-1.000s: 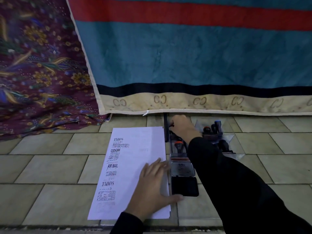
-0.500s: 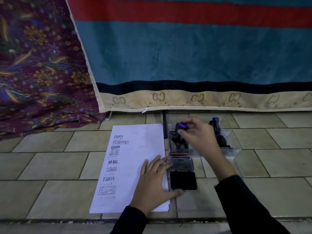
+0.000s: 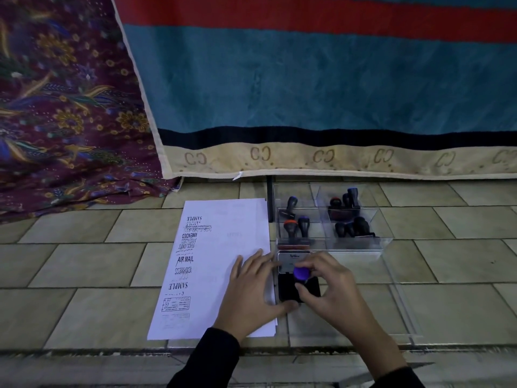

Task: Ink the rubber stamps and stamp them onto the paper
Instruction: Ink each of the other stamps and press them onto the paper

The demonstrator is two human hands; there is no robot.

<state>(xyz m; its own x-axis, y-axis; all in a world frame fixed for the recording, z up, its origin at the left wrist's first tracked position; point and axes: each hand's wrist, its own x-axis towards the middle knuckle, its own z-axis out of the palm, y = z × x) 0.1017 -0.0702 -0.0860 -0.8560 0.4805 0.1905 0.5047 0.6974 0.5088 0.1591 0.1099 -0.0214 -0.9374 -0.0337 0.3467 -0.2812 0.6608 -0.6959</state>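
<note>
Carried back from the clear organizer (image 3: 349, 245), the purple-capped stamp (image 3: 301, 273) is now over the black ink pad (image 3: 284, 288), pinched in the right hand (image 3: 333, 292). The left hand (image 3: 251, 289) lies flat, fingers spread, pinning the paper (image 3: 221, 245).

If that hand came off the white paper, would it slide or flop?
Probably both. The paper looks thin and lies on smooth tiles, so a nudge would likely slide it. The left hand lying flat on it seems to pin it. Lifted by one edge, it would likely droop.
</note>
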